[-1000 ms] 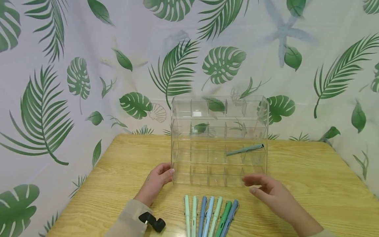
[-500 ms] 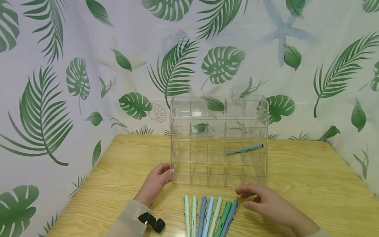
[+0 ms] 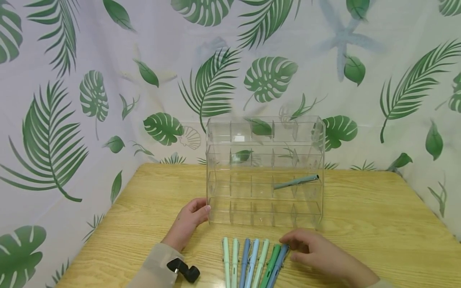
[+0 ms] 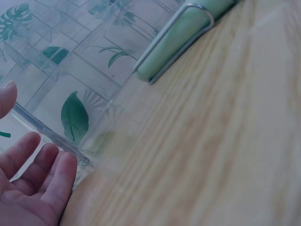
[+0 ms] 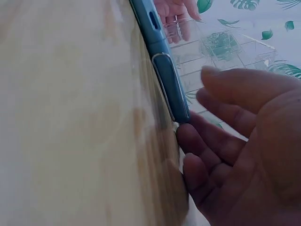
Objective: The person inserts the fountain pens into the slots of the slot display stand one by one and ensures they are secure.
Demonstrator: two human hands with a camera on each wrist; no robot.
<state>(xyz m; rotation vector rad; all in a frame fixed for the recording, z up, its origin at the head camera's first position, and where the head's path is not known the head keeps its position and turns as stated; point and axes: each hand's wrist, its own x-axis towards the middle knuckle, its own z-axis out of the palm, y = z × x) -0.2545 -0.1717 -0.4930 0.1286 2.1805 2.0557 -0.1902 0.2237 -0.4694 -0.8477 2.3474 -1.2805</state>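
A clear acrylic pen rack [image 3: 263, 190] with tiers of small compartments stands on the table. My left hand [image 3: 189, 220] holds its left side panel low down, thumb at the front edge; the left wrist view shows the fingers [image 4: 61, 172] against the panel's outer face. Several capped pens lie side by side in front, including a light green pen [image 3: 226, 260], a dark green pen [image 3: 271, 264] and a blue pen [image 3: 279, 262] at the right end. My right hand [image 3: 313, 252] is at the blue pen's cap end, fingers loosely bent, thumb apart. A teal pen [image 3: 297, 182] lies slanted in the rack.
The wood-grain table [image 3: 367, 208] extends on both sides of the rack. A leaf-printed cloth [image 3: 270, 36] hangs behind and to the left. A black wrist fitting [image 3: 183, 270] sticks out from the left sleeve.
My right hand has moved from the rack's lower right corner down and left to the cap end of the blue pen. My left hand has stayed at the rack's side.
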